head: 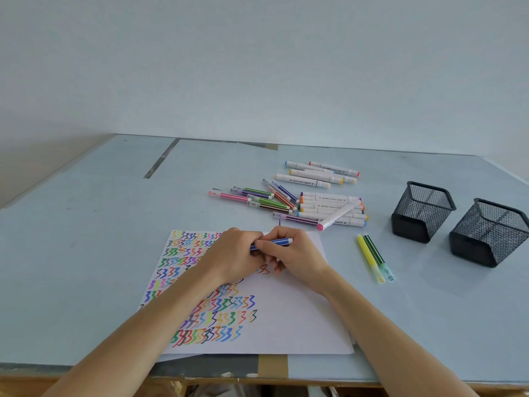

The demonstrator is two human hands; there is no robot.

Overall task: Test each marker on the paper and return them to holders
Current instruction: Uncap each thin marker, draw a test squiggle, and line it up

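A blue striped marker (279, 242) lies level between both hands above the white paper (292, 316). My left hand (229, 257) grips its left end, which is hidden in the fist. My right hand (292, 253) pinches its middle, and the white tail pokes out to the right. The paper carries rows of coloured squiggles. Two black mesh holders (422, 212) (488, 232) stand at the right, apparently with nothing inside. A yellow marker (369, 257) and a green marker (378, 256) lie side by side between paper and holders.
A pile of thin striped markers (257, 199) and thick white markers (332, 207) lies behind the paper, with more white markers (320, 173) farther back. The table's front edge (272, 376) runs just below the paper. A wall stands behind the table.
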